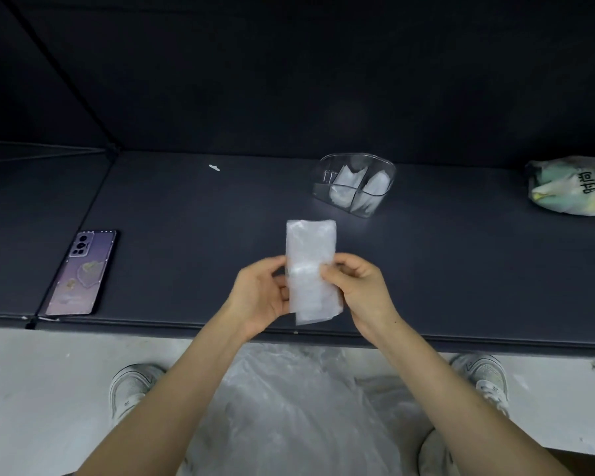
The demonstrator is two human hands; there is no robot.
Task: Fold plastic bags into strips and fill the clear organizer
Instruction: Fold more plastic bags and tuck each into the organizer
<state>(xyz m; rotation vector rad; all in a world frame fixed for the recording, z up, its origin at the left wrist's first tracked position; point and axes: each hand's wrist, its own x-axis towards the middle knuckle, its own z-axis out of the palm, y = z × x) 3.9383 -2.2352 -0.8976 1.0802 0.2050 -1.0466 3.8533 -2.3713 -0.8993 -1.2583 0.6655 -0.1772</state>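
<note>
Pinched mid-edge by your left hand [261, 297] and right hand [358, 290], the bag strip [311, 249] looks light, limp, slippery; organizer [354, 183] at one o'clock.

I have the left hand [262, 297] in from 7 o'clock, the right hand [361, 286] from 5 o'clock; both pinch the folded bag [310, 249] with curled fingers.

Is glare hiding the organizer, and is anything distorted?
Head view: the clear organizer glints at rim and base, yet its folded bags stay readable; the strip pinched by left hand and right hand looks washed out; wide-angle lens bows the table edge.
</note>
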